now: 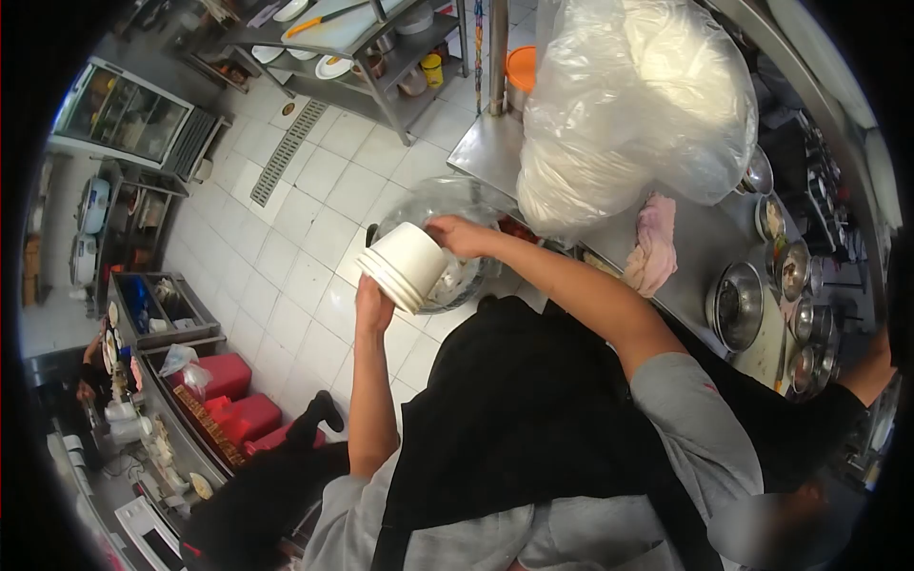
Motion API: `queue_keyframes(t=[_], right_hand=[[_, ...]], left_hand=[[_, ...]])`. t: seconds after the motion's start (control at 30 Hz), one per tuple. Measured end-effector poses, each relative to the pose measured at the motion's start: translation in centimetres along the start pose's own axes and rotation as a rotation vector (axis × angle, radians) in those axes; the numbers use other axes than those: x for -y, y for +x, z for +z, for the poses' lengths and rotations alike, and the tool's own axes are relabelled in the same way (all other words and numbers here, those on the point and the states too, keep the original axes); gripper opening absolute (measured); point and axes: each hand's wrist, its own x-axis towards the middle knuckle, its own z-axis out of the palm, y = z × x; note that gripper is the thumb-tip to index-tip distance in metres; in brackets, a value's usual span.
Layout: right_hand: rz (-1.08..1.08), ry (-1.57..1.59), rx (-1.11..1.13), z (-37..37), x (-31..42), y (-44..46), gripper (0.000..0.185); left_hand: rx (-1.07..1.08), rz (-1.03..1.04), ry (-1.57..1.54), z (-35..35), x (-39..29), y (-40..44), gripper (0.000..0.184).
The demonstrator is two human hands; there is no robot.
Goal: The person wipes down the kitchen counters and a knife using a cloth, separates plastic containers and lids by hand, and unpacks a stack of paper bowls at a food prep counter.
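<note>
My left hand (374, 305) is wrapped round the lower side of a stack of white tubs (405, 262), gripping it. The stack is tilted, with several rims lying one against another. My right hand (459, 236) is at the far end of the stack, its fingers curled in close to the tubs. What those fingers hold, if anything, is hidden. Below both hands stands a round bin lined with clear plastic (466, 285), with pale scraps inside.
Large clear bags with white contents (638, 105) rest on the steel counter (609, 243) to the right, near a pink cloth (654, 246) and metal bowls (735, 305). Red containers (252, 419) stand at lower left. People are at both sides. A floor drain (288, 152) lies ahead.
</note>
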Motion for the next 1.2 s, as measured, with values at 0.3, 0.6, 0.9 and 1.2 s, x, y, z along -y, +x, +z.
queue_keyframes(t=[0.3, 0.6, 0.9, 1.2], right_hand=[[-0.093, -0.349, -0.078, -8.0, 3.7, -3.2, 0.043], [0.023, -0.105, -0.030, -9.5, 1.8, -3.8, 0.037], [0.135, -0.166, 0.228, -9.4, 1.1, -7.9, 0.042], [0.306, 0.182, -0.010, -6.7, -1.7, -17.8, 0.042]], left_hand=[[-0.065, 0.151, -0.066, -2.3, 1.7, 5.5, 0.039], [-0.461, -0.130, 0.086, -10.2, 10.3, 7.8, 0.048], [-0.272, 0.170, 0.755, -2.8, 3.1, 7.3, 0.036], [0.042, 0.000, 0.725, 13.2, 1.2, 15.2, 0.039]])
